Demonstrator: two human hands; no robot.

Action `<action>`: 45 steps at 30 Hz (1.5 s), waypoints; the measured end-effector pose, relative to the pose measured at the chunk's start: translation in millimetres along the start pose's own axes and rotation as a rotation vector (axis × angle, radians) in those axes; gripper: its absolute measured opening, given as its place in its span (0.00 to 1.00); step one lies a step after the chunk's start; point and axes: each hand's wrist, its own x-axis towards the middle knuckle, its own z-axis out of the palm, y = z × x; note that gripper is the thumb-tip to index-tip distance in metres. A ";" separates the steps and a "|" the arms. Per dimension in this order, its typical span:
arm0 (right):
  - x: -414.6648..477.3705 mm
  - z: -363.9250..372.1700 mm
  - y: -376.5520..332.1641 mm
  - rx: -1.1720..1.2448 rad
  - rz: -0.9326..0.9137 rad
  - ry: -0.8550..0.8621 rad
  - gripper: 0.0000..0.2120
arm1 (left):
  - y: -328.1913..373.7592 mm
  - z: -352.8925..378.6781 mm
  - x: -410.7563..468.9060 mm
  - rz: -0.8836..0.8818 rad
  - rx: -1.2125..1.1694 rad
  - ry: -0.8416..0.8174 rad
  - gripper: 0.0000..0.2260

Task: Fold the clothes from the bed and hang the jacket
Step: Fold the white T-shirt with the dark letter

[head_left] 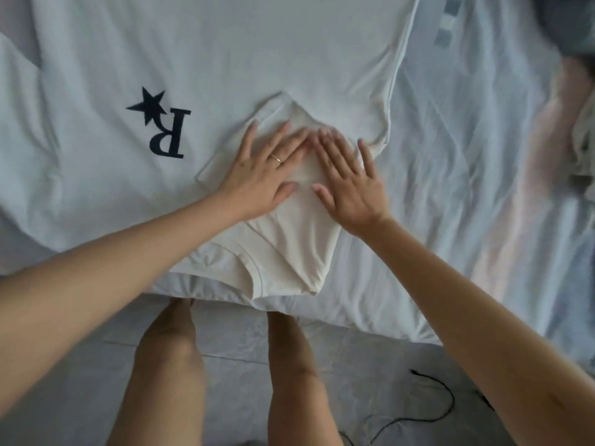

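Note:
A white T-shirt point(199, 53) with a dark star and letter R print point(161, 123) lies spread flat on the bed, its collar toward me at the bed's near edge. One sleeve point(289, 252) is folded inward over the shirt's body. My left hand point(264, 169) and my right hand point(347, 178) lie flat side by side on this folded sleeve, fingers straight, pressing it down. No jacket is visible.
The bed sheet point(467, 156) is pale with faint coloured stripes and many creases. Crumpled fabric point(582, 140) lies at the far right edge. My bare legs stand on the grey floor point(80, 397) against the bed. A black cable point(438, 400) curls on the floor at the lower right.

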 end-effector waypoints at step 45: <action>-78.5 20.9 -133.5 0.201 0.421 -0.101 0.25 | -67.0 23.1 -31.0 0.442 0.071 -0.046 0.30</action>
